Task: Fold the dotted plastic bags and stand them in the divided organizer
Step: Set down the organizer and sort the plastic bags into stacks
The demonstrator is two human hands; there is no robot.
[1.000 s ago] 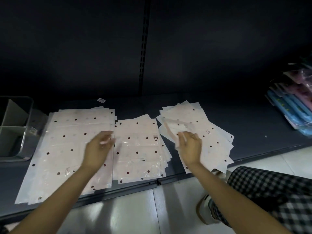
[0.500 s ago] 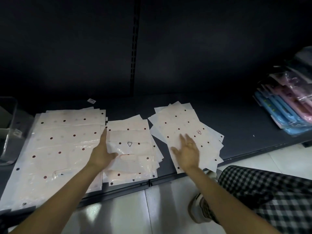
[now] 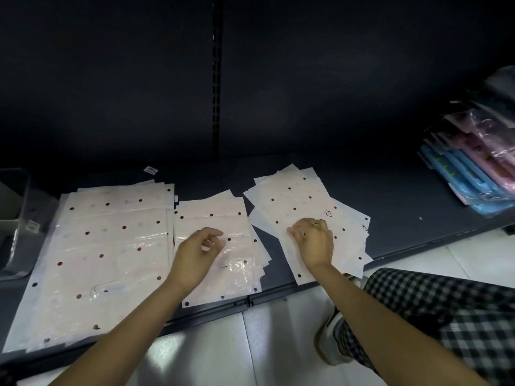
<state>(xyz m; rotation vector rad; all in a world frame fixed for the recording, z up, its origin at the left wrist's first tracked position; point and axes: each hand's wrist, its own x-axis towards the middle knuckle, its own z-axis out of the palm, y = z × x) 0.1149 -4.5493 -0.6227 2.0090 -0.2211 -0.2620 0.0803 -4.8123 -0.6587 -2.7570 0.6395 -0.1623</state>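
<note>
Bags lie flat in three stacks on the shelf point(image 3: 404, 215). Left hand point(image 3: 195, 253) hovers loosely curled over the middle stack point(image 3: 217, 218), holding nothing; right hand point(image 3: 313, 240) curls onto the right stack point(image 3: 301, 199), grip unclear. Thin, slippery film, I'd pinch an edge. Organizer point(image 3: 12, 218) far left.

I see a dark shelf point(image 3: 320, 174) carrying three stacks of dotted bags: a big stack point(image 3: 106, 246) at nine o'clock, a middle stack point(image 3: 211, 218) at centre, a fanned stack point(image 3: 301, 196) toward two. A grey organizer point(image 3: 12, 224) sits far left, pink and blue packets point(image 3: 473, 168) far right.
</note>
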